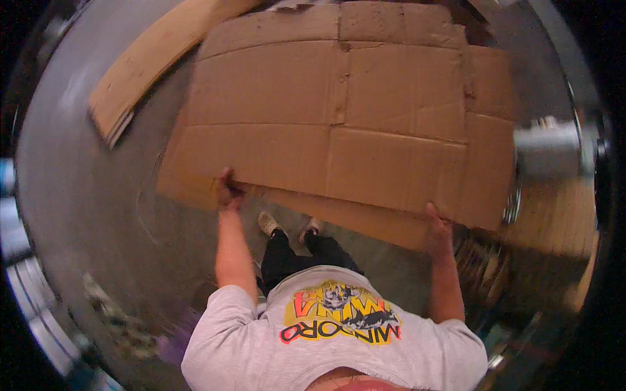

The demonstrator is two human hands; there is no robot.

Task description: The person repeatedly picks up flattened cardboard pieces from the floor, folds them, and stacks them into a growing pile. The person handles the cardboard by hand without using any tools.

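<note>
A large flattened cardboard box (398, 85) spreads out in front of me, brown, creased along its fold lines and layered, with a lower flap showing under its near edge. My left hand (229, 193) grips that near edge toward the left, thumb on top. Toward the right end of the same edge, my right hand (439, 225) is closed on the cardboard, its thumb also on the upper face. The fingers of both hands are mostly hidden beneath the sheet. Both arms reach forward, holding the cardboard above the floor.
Another long cardboard piece (153, 62) lies on the grey floor (72, 163) at the far left. To the right stand a brown cardboard box (551, 218) and a blurred pale grey object (548, 148). Blurred white and blue items (39, 306) line the left rim.
</note>
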